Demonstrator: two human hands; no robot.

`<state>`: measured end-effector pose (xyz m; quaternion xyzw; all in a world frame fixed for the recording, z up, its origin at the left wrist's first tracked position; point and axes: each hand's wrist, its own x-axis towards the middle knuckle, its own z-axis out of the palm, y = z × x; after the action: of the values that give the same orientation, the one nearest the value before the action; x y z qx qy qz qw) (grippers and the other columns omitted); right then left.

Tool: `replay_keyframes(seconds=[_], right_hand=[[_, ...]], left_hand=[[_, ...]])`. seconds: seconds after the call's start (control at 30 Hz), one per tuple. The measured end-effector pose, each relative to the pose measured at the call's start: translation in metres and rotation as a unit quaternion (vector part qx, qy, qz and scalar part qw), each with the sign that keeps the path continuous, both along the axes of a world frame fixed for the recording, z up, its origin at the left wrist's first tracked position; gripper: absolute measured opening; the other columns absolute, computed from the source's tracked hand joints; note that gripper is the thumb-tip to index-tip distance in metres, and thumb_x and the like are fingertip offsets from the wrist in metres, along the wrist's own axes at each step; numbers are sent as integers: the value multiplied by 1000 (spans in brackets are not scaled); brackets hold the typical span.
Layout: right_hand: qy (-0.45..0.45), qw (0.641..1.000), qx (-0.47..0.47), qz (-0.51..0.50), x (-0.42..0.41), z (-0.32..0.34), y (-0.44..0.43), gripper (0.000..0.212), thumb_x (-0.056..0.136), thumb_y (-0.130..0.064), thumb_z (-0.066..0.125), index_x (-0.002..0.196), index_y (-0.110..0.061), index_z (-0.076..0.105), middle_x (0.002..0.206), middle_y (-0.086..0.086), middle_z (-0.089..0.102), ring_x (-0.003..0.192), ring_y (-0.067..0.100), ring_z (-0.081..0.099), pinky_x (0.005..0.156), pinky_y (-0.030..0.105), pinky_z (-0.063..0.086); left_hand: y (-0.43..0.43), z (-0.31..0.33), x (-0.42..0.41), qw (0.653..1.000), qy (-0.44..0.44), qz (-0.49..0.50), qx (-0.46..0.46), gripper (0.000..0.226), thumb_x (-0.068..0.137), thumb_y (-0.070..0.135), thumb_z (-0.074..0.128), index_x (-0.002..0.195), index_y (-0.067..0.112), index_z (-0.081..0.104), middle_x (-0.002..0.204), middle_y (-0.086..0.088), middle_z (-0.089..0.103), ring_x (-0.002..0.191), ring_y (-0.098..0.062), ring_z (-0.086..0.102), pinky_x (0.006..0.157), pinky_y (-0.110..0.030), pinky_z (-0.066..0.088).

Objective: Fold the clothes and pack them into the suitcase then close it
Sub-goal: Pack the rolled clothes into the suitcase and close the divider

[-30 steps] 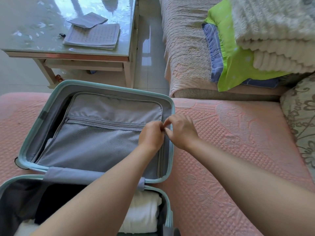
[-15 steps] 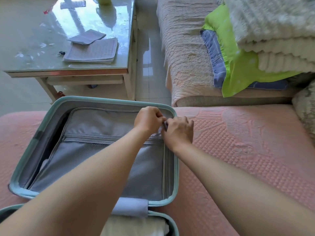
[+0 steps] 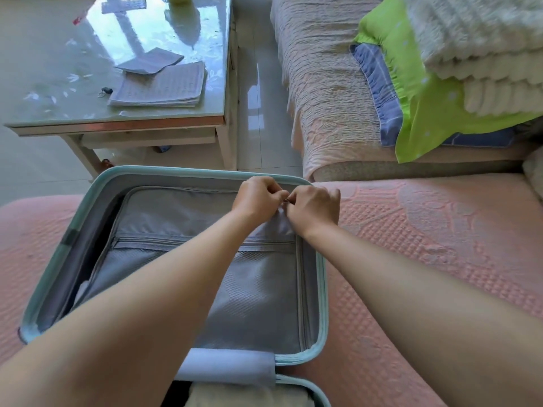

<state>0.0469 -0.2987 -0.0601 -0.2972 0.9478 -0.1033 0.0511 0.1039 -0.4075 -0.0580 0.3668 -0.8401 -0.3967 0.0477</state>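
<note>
Folded clothes lie in the open suitcase's near half, your left hand and right hand pinch together on what looks like the divider zipper at its far rim, and closing it remains.

the suitcase is lying open on the bed cover, with folded clothes sitting in its near half. the left hand and right hand are meeting at the zip pull in the far half's far right corner. behind on the left a table is standing with papers on it; behind on the right a sofa is carrying a pillow under stacked blankets.
</note>
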Motion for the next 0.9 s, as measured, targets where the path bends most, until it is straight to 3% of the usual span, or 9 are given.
replay_keyframes(seconds=[0.2,0.33,0.4,0.57,0.63,0.7,0.73,0.8,0.9], right_hand=[[14,999,-35,-10,-2,-3,11,27,93,-47,58,103,-27,73,101,2,72,103,25,62,94,38,33],[-34,998,-58,-4,-3,-4,12,24,92,-40,64,115,-32,66,110,-2,70,111,25,59,96,38,32],[-42,997,-57,28,-2,-6,12,28,92,-31,63,120,-36,61,115,-4,67,114,24,57,96,39,31],[-20,996,-33,85,-15,0,7,18,94,-32,59,105,-36,72,111,-7,68,107,21,60,96,37,31],[-11,993,-1,114,-25,6,6,17,95,-36,61,103,-35,75,109,-7,72,106,21,62,98,35,33],[0,989,42,143,-33,11,7,17,95,-40,63,105,-33,76,109,-5,73,107,21,61,99,35,36],[8,986,61,158,-36,12,9,18,95,-40,62,105,-33,76,110,-5,73,107,21,62,99,35,37],[18,979,86,186,-38,11,14,19,95,-38,61,106,-33,76,110,-4,73,108,22,62,97,35,38],[69,968,89,222,-35,4,22,12,91,-36,67,95,-29,77,96,-2,73,97,25,64,89,36,41]], left_hand=[[4,7,-11,999,-29,11,-21,24,89,38,68,73,22,63,79,3,66,85,-22,62,75,-33,50],[-2,3,-2,988,11,-17,-154,11,94,32,62,96,22,65,102,1,63,104,-24,51,88,-38,42],[-15,-3,13,977,-20,-72,-200,16,92,31,62,106,24,64,111,0,61,110,-26,48,91,-38,39],[-38,-14,43,931,-126,-127,-319,14,96,26,56,105,28,66,108,-2,64,105,-28,55,86,-36,35],[-37,-15,45,926,-106,-88,-352,15,94,16,55,101,23,66,104,-4,62,100,-31,55,81,-37,37],[-24,-19,45,936,-42,-119,-329,12,89,16,62,100,17,63,103,-7,59,97,-33,55,76,-40,43],[-13,-22,46,936,-22,-160,-311,21,86,23,67,106,17,62,109,-7,57,100,-32,54,77,-41,45],[14,-28,53,940,-43,-224,-255,53,86,47,65,132,25,50,136,-4,48,123,-29,44,94,-43,43],[32,-42,69,931,-166,-253,-205,78,91,67,44,156,36,12,165,-1,11,149,-24,14,119,-46,15]])
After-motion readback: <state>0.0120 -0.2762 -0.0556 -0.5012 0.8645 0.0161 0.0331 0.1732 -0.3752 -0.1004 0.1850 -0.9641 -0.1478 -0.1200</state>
